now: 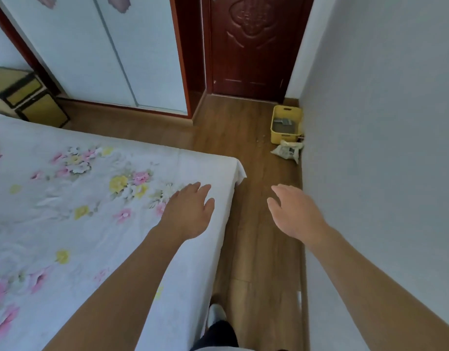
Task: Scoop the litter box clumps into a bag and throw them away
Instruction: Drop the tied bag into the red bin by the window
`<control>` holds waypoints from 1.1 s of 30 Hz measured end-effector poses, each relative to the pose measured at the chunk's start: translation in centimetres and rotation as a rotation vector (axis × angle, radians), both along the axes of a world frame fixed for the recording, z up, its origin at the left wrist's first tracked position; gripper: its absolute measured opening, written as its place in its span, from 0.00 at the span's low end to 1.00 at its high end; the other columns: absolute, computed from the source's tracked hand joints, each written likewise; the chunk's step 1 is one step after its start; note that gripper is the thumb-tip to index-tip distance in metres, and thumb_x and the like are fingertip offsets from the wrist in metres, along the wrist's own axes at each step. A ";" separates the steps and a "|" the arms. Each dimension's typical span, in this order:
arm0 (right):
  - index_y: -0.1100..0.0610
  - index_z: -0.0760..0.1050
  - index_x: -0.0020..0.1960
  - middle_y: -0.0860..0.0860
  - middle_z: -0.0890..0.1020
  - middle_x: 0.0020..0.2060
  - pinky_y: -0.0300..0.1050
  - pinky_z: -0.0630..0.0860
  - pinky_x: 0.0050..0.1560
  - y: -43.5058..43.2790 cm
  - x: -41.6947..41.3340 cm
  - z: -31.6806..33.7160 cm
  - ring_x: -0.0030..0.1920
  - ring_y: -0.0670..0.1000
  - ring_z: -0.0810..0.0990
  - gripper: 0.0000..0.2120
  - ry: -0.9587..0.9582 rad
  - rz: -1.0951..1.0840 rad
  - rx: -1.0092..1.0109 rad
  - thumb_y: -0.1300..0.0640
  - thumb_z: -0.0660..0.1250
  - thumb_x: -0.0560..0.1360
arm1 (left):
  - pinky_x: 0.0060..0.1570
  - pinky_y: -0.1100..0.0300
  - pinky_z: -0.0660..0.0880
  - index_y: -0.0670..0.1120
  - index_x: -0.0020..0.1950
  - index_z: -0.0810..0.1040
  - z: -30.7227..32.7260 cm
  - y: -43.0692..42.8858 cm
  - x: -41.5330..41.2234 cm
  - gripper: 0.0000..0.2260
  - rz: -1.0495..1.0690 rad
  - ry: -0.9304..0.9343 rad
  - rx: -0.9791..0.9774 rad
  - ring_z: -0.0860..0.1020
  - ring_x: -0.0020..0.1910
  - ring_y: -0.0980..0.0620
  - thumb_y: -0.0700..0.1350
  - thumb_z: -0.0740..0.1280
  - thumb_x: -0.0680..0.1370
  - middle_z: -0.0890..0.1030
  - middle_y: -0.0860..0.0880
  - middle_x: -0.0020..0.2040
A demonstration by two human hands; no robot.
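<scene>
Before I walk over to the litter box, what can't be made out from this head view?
- Yellow litter box: too far and small to tell clumps from litter; the grey item inside may be a scoop.
- Crumpled bag beside it: contents and print illegible.
- Specks on the floor: too small to identify.
- Left hand and right hand: only their backs show, nothing visibly held.

Soft, even daylight, source unseen; cool bluish cast on wall (pixel 385 122). No glare, shadows faint. Overall slightly soft, compression smear. Wide-angle bending at edges: wardrobe (pixel 99 51) and door (pixel 251 46) lean.
</scene>
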State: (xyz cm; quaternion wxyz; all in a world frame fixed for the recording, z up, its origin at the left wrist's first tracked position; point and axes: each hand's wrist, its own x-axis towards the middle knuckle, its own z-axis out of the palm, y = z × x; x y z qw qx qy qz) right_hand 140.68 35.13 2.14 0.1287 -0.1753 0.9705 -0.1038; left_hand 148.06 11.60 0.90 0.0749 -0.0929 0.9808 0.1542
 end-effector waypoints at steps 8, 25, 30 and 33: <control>0.54 0.60 0.78 0.51 0.64 0.77 0.51 0.59 0.77 -0.1 -9.5 0.8 0.77 0.53 0.61 0.25 -0.010 -0.135 -0.022 0.47 0.50 0.84 | 0.74 0.49 0.58 0.52 0.78 0.59 1.5 -0.7 -13.1 0.23 -0.118 0.017 -0.027 0.60 0.77 0.47 0.54 0.49 0.84 0.61 0.49 0.78; 0.53 0.62 0.77 0.51 0.67 0.75 0.54 0.65 0.74 2.2 -38.6 -0.1 0.75 0.54 0.65 0.25 -0.010 -0.143 -0.077 0.45 0.50 0.83 | 0.75 0.48 0.56 0.54 0.78 0.57 1.8 1.8 -40.3 0.23 -0.118 -0.041 -0.081 0.57 0.78 0.48 0.58 0.49 0.83 0.59 0.52 0.79; 0.52 0.69 0.71 0.51 0.76 0.67 0.55 0.74 0.65 1.5 -45.8 0.1 0.67 0.54 0.74 0.23 0.000 -0.145 -0.076 0.44 0.50 0.82 | 0.76 0.46 0.55 0.55 0.78 0.56 1.6 0.7 -47.4 0.24 -0.105 -0.072 -0.070 0.56 0.78 0.49 0.59 0.49 0.83 0.59 0.53 0.79; 0.52 0.70 0.71 0.50 0.76 0.67 0.54 0.74 0.65 1.2 -50.2 -0.5 0.67 0.54 0.74 0.22 -0.005 -0.156 -0.059 0.44 0.50 0.82 | 0.76 0.47 0.54 0.55 0.78 0.56 1.1 0.2 -52.4 0.24 -0.123 -0.059 -0.033 0.55 0.78 0.49 0.59 0.50 0.83 0.58 0.53 0.79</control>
